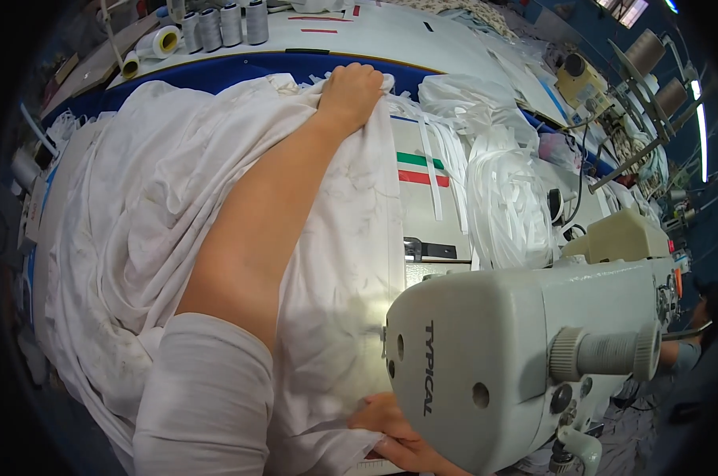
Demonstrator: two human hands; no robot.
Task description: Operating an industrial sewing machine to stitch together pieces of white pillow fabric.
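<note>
White fabric (pixel 137 206): large rumpled sheet, heaped over the left of the sewing table (pixel 422 214) and trailing off its near edge, its right-hand border lying flat toward the machine, likely so it can feed straight

Thread cones (pixel 224 24): grey, upright in a row at the far edge of the bench, beside a yellow-cored tape roll (pixel 162 41)

Left hand (pixel 349 94): arm stretched across the cloth, fingers curled down and closed over the far edge of the fabric, apparently keeping that end taut

Right hand (pixel 398 440): low in the picture, mostly hidden by the machine head; fingers rest on the near edge of the fabric, but whether they pinch or merely press it cannot be told

White strips (pixel 501 190): loose tangle of narrow tape piled right of the cloth, near the machine

Sewing machine (pixel 525 357): pale grey head, ribbed knob on its face, standing at the right, just beside the fabric's border
</note>
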